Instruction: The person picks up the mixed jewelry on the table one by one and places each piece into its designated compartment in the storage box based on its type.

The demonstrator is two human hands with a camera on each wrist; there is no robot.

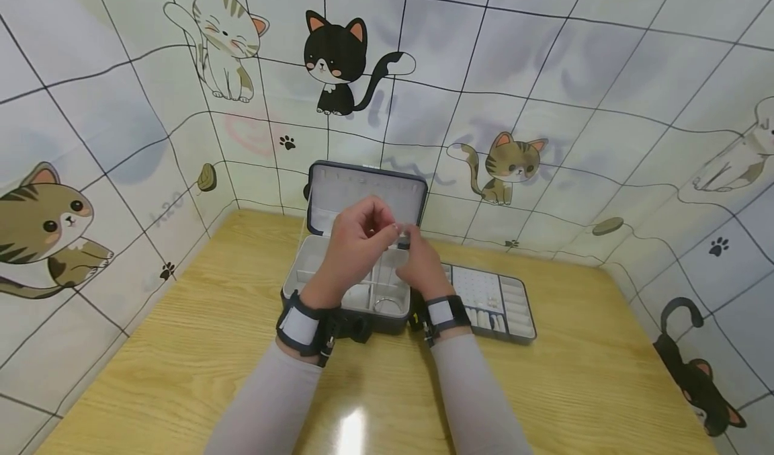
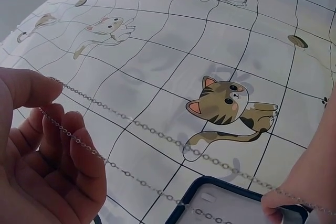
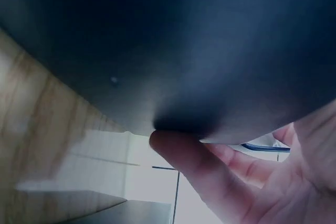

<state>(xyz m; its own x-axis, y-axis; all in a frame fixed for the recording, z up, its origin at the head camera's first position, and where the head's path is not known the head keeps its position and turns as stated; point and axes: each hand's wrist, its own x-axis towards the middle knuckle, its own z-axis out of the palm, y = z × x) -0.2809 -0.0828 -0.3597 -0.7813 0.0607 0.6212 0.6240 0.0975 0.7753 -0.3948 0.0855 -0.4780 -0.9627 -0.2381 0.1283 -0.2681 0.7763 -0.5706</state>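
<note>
My left hand (image 1: 357, 240) pinches a thin silver chain necklace (image 2: 152, 129) between thumb and fingers above the box; in the left wrist view two strands run down from the pinch. The dark-blue jewelry box (image 1: 290, 287) stands with its lid (image 1: 329, 183) raised, showing a pale lining. At the box's right side is my right hand (image 1: 426, 263), its fingertips near the lower right of the lid. In the right wrist view a digit (image 3: 205, 171) lies against or just behind the dark box wall (image 3: 210, 51); whether that hand grips anything is hidden.
A silver bangle (image 1: 388, 302) lies in the box's front right compartment. Right of the box sits a divided tray (image 1: 519, 307) with small white pieces. The wooden table (image 1: 580, 374) extends around them, and a cat-print tiled backdrop (image 1: 423, 58) rises behind.
</note>
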